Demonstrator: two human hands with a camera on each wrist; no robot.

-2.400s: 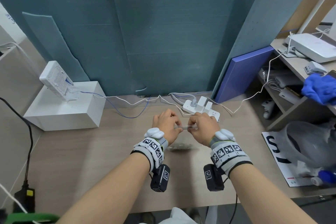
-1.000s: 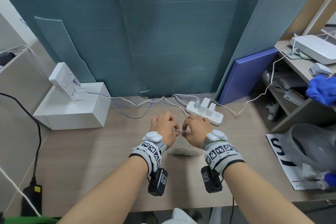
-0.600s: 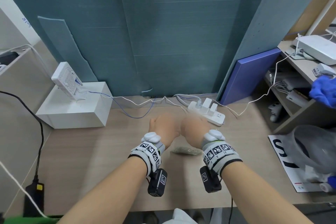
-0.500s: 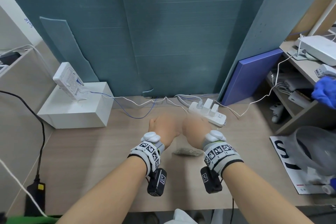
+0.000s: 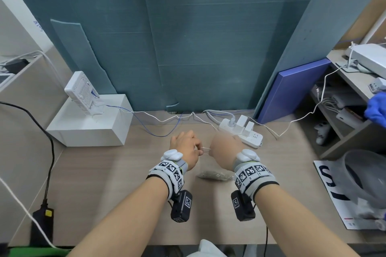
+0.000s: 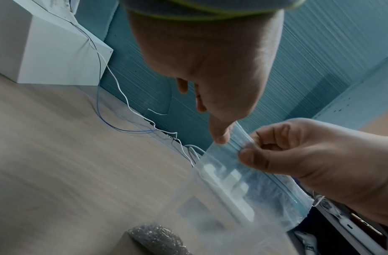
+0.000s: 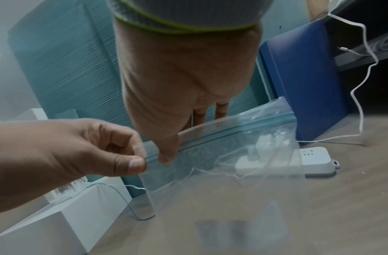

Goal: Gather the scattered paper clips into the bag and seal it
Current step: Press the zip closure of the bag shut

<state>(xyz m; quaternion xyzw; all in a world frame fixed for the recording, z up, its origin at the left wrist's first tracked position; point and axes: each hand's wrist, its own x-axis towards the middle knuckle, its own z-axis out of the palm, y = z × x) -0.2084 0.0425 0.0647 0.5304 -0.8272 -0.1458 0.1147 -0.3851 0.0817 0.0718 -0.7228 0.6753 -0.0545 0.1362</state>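
Only the wrist views showed the left hand (image 7: 84,151) and right hand (image 6: 315,165) pinching the zip strip of the clear bag (image 7: 221,155), which hung above the desk (image 5: 104,183), paper clips (image 6: 156,238) heaped at its bottom.

We see the bag (image 7: 221,155) as thin, clear plastic film, glossy and slightly crinkled, with a blue-tinted ridged zip strip (image 7: 232,130) along its mouth. The paper clips (image 6: 158,240) heaped inside it look like silvery metal wire. Our table (image 5: 94,183) has a matt, pale wood-grain finish. The power strip (image 5: 242,133) behind is smooth white plastic.
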